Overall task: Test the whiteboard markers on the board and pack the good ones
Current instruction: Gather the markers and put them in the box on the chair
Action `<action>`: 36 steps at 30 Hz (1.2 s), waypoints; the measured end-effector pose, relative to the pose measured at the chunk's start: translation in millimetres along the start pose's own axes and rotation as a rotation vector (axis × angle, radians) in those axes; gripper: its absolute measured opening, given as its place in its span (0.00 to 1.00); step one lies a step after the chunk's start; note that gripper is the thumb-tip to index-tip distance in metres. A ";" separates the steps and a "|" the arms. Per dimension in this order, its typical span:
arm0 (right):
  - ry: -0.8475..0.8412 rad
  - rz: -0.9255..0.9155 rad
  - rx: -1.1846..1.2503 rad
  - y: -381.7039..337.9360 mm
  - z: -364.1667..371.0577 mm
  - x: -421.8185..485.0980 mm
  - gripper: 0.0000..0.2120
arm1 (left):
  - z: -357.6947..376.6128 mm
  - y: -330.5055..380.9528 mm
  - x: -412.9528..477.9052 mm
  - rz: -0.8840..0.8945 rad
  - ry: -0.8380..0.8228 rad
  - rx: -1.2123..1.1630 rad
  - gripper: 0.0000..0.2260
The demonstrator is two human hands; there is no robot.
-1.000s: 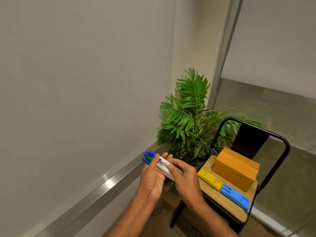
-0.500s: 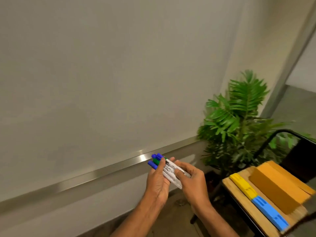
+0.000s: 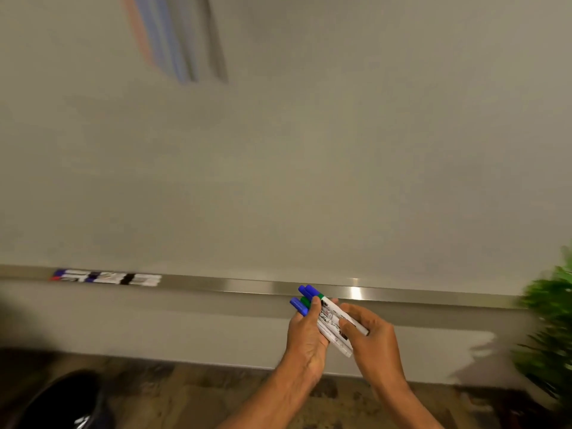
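My left hand [image 3: 305, 339] curls its fingers round a bundle of white-barrelled whiteboard markers with blue and green caps [image 3: 331, 322], caps pointing up and away from me. My right hand [image 3: 373, 337] pinches the rear end of the bundle between thumb and fingers. The bundle is held low, just in front of the brushed-metal ledge [image 3: 241, 287] under the pale whiteboard [image 3: 278, 165]. A second row of markers [image 3: 105, 277] lies on the ledge, well to the left, its detail lost to blur. Blurred coloured strokes [image 3: 179, 41] mark the top of the board.

Hazard: drawing one marker out may slacken the left grip, so the others slide and drop. Hazard: markers set down beside the ledge row may get mixed, tested with untested
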State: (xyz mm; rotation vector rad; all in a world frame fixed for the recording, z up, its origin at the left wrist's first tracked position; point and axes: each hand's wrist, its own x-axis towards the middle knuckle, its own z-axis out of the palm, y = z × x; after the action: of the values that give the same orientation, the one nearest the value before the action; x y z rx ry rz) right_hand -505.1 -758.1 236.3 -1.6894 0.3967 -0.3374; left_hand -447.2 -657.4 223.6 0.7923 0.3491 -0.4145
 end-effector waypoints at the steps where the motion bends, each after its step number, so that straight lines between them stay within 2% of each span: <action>1: -0.017 0.002 -0.006 0.3 16.8 2.2 0.09 | -10.7 12.1 2.1 0.013 0.023 -0.002 0.12; 9: -0.214 0.029 0.014 -13.9 194.0 16.4 0.10 | -129.0 143.3 32.8 0.116 0.169 -0.040 0.10; 15: -0.393 0.043 -0.021 -19.7 270.2 32.3 0.16 | -177.8 204.6 51.6 0.173 0.246 -0.078 0.09; 27: -0.499 0.071 0.004 3.2 345.5 104.4 0.13 | -208.4 242.8 110.2 0.199 0.371 -0.233 0.10; 36: -0.518 0.190 0.093 16.4 371.5 152.5 0.12 | -212.9 254.0 148.8 0.229 0.452 -0.210 0.11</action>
State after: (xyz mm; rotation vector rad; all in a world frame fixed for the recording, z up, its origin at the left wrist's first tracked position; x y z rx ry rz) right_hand -206.7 -498.9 163.3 -1.5641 0.1497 0.2195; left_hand -227.4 -372.8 172.3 0.7053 0.7027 0.0224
